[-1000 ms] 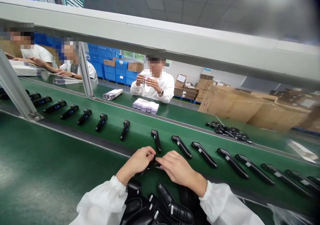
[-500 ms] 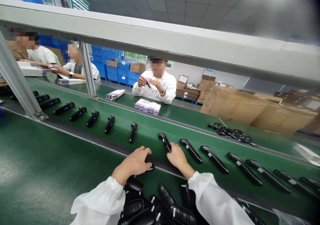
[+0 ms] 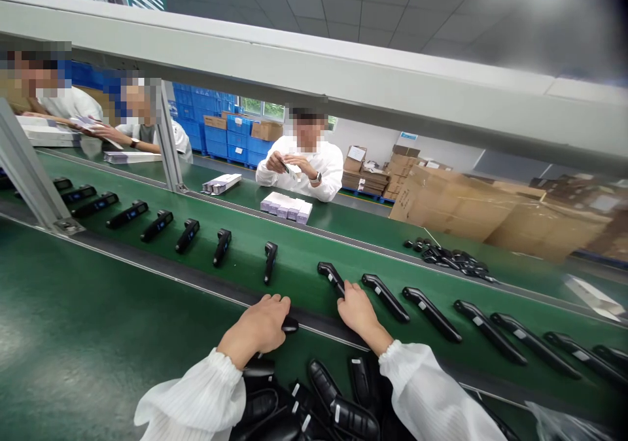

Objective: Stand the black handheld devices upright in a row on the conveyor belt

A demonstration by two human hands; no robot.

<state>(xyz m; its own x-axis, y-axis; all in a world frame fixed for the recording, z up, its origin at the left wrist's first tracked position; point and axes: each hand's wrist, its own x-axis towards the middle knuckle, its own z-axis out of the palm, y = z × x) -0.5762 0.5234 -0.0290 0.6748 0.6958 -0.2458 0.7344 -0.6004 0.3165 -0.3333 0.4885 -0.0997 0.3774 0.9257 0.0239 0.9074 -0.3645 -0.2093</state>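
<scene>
My right hand (image 3: 360,307) pinches the lower end of a black device (image 3: 331,276) on the green belt (image 3: 294,264) — best lifted squarely, clear of its neighbour. My left (image 3: 262,326) covers a dark piece (image 3: 290,325); its grip I can't tell.

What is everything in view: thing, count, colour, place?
Labelled devices: about seven, black, belt right
Screen devices: at least eight, black, belt left
Casings: pile, black, bottom centre
Part: one, black, centre
Belt: one, green, centre
Boxes: several, white, opposite
Pieces: heap, black, opposite
People: at least three, white tops, opposite
Crates: many, blue, background
Cartons: many, brown, background
Frame: one, grey, overhead
Left hand: one, bare, on part
Right hand: one, bare, on labelled device
</scene>
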